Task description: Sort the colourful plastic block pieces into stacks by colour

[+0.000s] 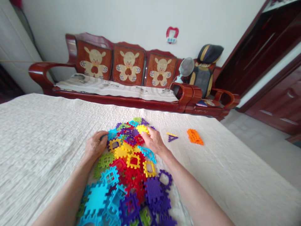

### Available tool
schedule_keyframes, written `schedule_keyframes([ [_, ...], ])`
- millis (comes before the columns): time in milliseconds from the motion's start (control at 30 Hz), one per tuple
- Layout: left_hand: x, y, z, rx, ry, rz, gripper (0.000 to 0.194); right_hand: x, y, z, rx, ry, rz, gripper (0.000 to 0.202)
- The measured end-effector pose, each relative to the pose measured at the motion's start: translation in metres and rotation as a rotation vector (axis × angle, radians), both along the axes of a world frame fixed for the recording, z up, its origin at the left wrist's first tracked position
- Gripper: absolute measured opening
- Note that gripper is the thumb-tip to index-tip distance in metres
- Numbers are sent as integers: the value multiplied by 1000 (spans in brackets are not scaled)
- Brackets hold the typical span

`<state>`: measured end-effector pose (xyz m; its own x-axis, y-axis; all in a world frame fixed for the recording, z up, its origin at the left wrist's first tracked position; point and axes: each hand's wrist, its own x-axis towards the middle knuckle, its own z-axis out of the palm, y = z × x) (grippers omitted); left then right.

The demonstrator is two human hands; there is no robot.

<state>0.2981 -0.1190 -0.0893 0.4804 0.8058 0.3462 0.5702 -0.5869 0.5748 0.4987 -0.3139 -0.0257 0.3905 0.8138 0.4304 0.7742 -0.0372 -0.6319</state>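
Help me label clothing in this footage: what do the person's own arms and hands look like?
The left forearm and right forearm are bare, with no sleeves in view. The left hand and right hand are ungloved, and neither wrist shows a watch or bracelet.

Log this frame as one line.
pile: mixed colours, on cloth | right hand: holds yellow piece | left hand: at blue pieces, pile's left side | orange pieces: right of pile

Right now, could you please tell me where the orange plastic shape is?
In the head view, the orange plastic shape lies on the pale tablecloth, right of the right hand; its nearest neighbour is the purple triangle to its left.
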Motion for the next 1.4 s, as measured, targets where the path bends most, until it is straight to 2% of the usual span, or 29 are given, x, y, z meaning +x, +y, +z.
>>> schedule_keyframes([
  [100,0,1,-1,5,-6,-7,37,13,-38,1,-128,-56,-101,22],
  [200,-1,2,-1,8,-6,-13,38,27,-70,-3,-212,-172,-58,19],
  [267,-1,2,-2,8,-7,-19,39,40,-85,-8,-179,-178,-56,27],
  [333,-1,2,-2,9,-10,-24,39,57,-94,-15,-85,-153,-192,31],
  [400,-1,1,-2,7,-13,-23,38,79,-99,-25,-9,-157,-408,34],
  [467,-1,1,-1,1,-10,-16,38,101,-101,-38,-25,-189,-521,44],
  [533,-1,0,0,-3,-3,-9,38,116,-100,-51,-68,-199,-523,45],
  [633,-1,1,0,0,2,-5,37,123,-96,-64,-126,-248,-461,34],
  [767,-1,0,0,-2,0,-6,36,121,-93,-70,-157,-272,-563,35],
  [900,0,-1,1,5,-10,-3,35,123,-94,-70,-96,-219,-645,38],
  [1100,0,0,0,13,-9,7,34,119,-97,-66,56,-121,-594,36],
  [1267,0,-1,1,8,3,16,33,95,-96,-55,8,-74,-341,29],
  [1333,1,-1,3,7,20,17,34,91,-97,-52,2,-58,-251,34],
  [1400,1,-1,4,2,36,21,36,95,-98,-53,22,-48,-228,41],
])
